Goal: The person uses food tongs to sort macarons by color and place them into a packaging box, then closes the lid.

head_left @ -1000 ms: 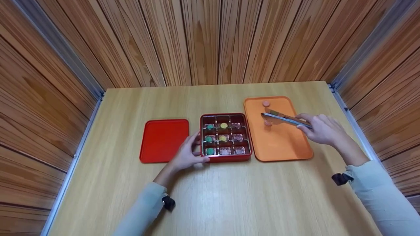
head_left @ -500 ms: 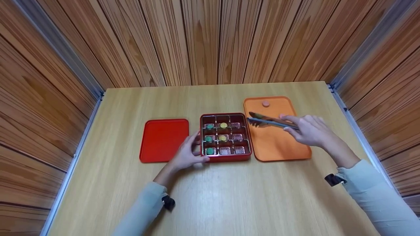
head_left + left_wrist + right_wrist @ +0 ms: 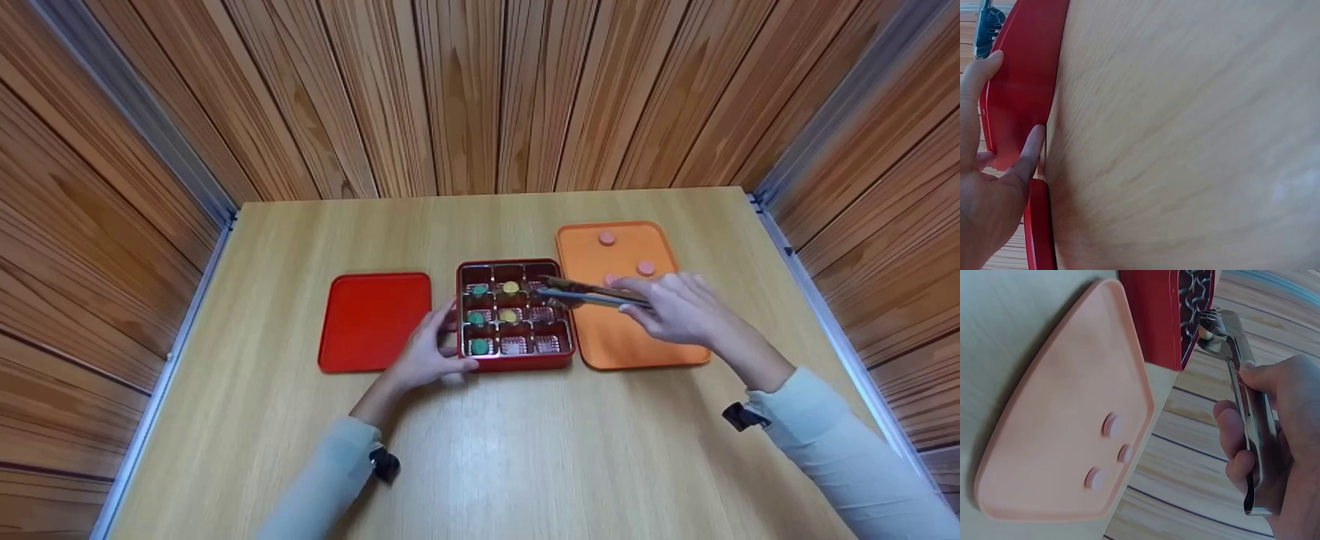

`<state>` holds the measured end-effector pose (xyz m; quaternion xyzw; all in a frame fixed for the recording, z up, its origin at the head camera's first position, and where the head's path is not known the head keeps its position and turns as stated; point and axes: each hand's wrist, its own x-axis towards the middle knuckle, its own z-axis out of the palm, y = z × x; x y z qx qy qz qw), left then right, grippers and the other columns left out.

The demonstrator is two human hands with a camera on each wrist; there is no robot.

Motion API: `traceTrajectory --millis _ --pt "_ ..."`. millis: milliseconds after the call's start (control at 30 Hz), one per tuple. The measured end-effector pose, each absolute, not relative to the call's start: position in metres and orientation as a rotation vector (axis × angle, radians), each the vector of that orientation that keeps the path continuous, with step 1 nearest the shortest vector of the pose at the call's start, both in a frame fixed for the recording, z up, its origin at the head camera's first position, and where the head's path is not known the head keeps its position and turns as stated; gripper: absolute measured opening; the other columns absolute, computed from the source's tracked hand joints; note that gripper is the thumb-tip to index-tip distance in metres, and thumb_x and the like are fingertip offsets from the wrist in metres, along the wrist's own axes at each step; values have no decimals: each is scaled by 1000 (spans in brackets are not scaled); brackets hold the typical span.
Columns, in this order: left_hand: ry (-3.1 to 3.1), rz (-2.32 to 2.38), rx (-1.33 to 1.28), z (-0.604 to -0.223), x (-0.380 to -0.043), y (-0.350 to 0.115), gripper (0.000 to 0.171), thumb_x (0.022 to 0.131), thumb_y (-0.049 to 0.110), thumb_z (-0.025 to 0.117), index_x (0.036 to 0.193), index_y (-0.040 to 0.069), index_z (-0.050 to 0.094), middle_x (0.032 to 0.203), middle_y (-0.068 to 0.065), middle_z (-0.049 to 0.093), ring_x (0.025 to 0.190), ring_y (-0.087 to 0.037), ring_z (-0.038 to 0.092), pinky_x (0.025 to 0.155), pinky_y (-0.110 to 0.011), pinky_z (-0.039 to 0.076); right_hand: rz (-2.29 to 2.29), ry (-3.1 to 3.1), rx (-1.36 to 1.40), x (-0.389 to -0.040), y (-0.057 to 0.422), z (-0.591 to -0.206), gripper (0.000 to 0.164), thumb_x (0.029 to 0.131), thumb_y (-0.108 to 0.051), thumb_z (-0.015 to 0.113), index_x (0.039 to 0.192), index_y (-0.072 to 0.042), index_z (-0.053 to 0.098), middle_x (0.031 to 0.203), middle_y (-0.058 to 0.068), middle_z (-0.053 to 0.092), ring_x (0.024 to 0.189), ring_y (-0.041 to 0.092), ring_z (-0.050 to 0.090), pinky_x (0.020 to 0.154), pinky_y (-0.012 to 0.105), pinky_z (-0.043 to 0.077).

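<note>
long silver metal tongs (image 3: pixel 1262 444), clamped in the right hand (image 3: pixel 679 306), hold a small pale-yellow piece (image 3: pixel 1205 332) over the right side of a square red box (image 3: pixel 525 363). the left hand (image 3: pixel 425 355), fingers spread, touches the box's near left corner.

Head view: tongs (image 3: pixel 589 295) cover part of the box's (image 3: pixel 525 364) right-hand column; one pink disc (image 3: pixel 610 278) partly hidden behind tongs and right hand (image 3: pixel 675 307). Left hand (image 3: pixel 424 356) hides red tray's (image 3: pixel 375 322) near corner. Both sleeves (image 3: pixel 319 480) run off frame. Right wrist view: pale piece (image 3: pixel 1204 333) between tong ends, partly covered, kind unclear.
</note>
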<state>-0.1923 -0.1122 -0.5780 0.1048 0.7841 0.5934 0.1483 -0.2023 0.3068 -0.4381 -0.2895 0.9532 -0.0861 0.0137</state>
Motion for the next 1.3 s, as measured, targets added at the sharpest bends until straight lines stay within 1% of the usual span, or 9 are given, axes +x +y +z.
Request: traceTrajectory --millis 100,200,267,400,567,700,767,1000,1300 --pt "2269 1695 294 -578 -192 -112 121 85 14 100 181 17 26 167 -22 46 154 -39 52 116 -50 64 -258 2960 -912 -201 300 -440 38 108 -23 75 143 -9 75 63 -8 40 47 8 26 47 18 18" --pt "2275 1691 285 -578 -192 -111 120 85 16 100 181 17 27 166 -21 46 155 -39 52 117 -50 63 -251 2944 -925 -200 294 -442 34 108 -23 75 139 -11 76 66 -5 50 48 9 28 47 19 20" --pt "2271 1693 283 -577 -192 -112 120 86 16 100 181 17 27 167 -21 46 155 -39 52 117 -50 63 -244 2934 -934 -199 290 -443 34 107 -24 75 139 -12 77 70 -2 59 48 9 29 47 19 21" --pt "2267 1696 291 -578 -192 -113 120 86 17 100 181 17 25 168 -21 45 155 -39 51 117 -50 63 -256 2910 -964 -197 281 -444 34 108 -24 74 140 -13 77 77 0 67 48 9 29 47 19 22" --pt "2262 1700 291 -579 -192 -113 121 86 17 100 181 18 24 171 -19 42 156 -38 51 117 -50 63 -244 2916 -1045 -195 272 -447 30 109 -24 73 137 -15 77 69 -5 57 48 8 28 47 19 18" --pt "2241 1727 305 -580 -192 -113 121 86 12 99 181 14 24 171 -22 41 156 -41 52 116 -50 64 -219 2929 -1097 -192 265 -451 28 106 -23 74 134 -16 78 65 -8 47 50 7 25 48 20 14" --pt "2247 1720 304 -580 -192 -113 121 85 12 99 181 15 24 171 -22 41 155 -41 52 116 -50 64 -213 2922 -1104 -192 262 -453 28 106 -23 75 132 -16 77 65 -8 45 51 6 25 49 20 14" --pt "2267 1701 292 -580 -192 -114 121 86 16 100 181 19 25 171 -21 42 156 -40 52 117 -52 63 -213 2901 -1111 -190 255 -459 30 106 -25 74 135 -19 77 69 -6 57 52 7 29 49 21 16" --pt "2268 1690 292 -579 -192 -113 121 86 18 100 181 19 25 170 -20 42 156 -39 52 117 -50 63 -199 2899 -1079 -188 255 -464 32 104 -26 75 136 -20 77 72 -5 62 53 9 33 49 23 17"
